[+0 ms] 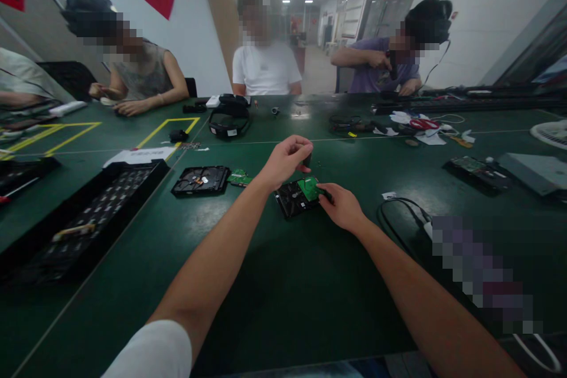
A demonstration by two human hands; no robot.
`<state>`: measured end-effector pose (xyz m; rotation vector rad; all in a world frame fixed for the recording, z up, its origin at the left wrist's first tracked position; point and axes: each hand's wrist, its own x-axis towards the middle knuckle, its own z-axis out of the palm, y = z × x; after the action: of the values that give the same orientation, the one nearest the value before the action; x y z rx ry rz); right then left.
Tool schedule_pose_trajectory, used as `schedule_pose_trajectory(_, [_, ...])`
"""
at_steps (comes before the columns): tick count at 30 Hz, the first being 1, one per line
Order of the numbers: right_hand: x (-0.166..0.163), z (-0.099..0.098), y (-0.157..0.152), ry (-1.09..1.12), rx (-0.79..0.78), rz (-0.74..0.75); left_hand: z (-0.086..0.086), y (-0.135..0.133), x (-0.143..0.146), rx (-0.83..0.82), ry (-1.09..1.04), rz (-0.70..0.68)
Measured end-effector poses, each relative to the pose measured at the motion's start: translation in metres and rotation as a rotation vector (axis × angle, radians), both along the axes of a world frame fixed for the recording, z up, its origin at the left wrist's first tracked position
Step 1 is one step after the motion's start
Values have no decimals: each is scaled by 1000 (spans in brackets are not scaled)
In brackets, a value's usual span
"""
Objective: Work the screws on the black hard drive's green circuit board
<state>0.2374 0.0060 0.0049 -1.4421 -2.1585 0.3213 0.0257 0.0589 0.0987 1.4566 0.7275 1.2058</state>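
A black hard drive with a green circuit board on top lies on the dark green table in front of me. My left hand hovers just above the drive, fingers curled round a small dark tool that points down at the board. My right hand rests on the table at the drive's right edge, fingers closed against the board's corner.
A second opened drive with a loose green board lies to the left. A long black tray runs along the left side. A black cable curls at right. Three people sit across the table; another drive lies at right.
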Motion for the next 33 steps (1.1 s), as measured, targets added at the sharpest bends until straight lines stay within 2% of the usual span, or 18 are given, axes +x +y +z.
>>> schedule_pose_trajectory(6, [-1,3,-3,-9,-16,-16,4,-4,0,65,93,77])
schedule_pose_trajectory(12, [-1,2,-1,-20,-4,-15,3,-1,-3,73,114,-18])
schedule_pose_trajectory(20, [1,-2,0,2,-3,-9,0,-2,1,86,92,118])
schedule_pose_trajectory(30, [-1,1,-1,11,2,-3,-1,2,2,1,23,-68])
schedule_pose_trajectory(33, [-1,2,-1,-1,-5,-10,-2,2,2,-3,20,-17])
